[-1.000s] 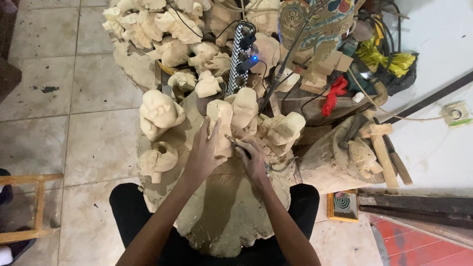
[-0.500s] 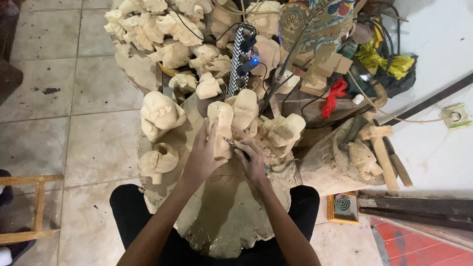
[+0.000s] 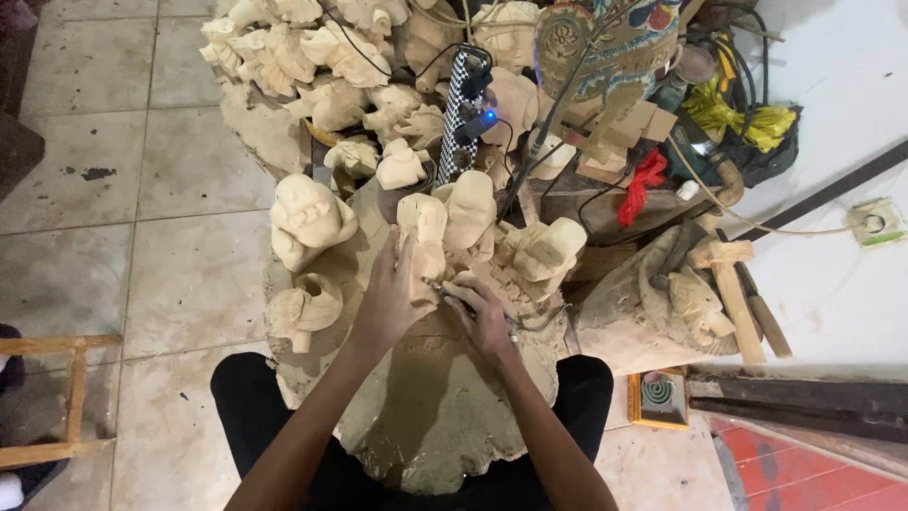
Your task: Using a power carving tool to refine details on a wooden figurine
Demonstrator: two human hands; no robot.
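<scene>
Both forearms reached in from the bottom edge over a wide, dusty stump block (image 3: 426, 416) set between the knees. Left hand (image 3: 392, 303) was wrapped around the pale wood carving (image 3: 423, 237), holding it upright on the block. Right hand (image 3: 482, 317) was closed on a thin carving tool (image 3: 443, 291), tip touching the carving's lower side. Judging by the surface, the piece looked roughed out only: blocky rounded top, no fine detail visible, so detailing and finishing seemed left.

Materials: raw light wood, matte, chalky with dust; the block's top was worn smooth and coated in fine powder.

Just beyond, similar unfinished figures (image 3: 307, 218) stood around the block, lumpy and rounded. Right of it, mallets (image 3: 738, 293) lay beside a half-carved log (image 3: 662, 303). Further back: a black-and-white checked power strip (image 3: 463, 104), cables, red cloth (image 3: 643, 180), a painted carved piece (image 3: 605, 47). Tiled floor (image 3: 113, 208) to the left.
</scene>
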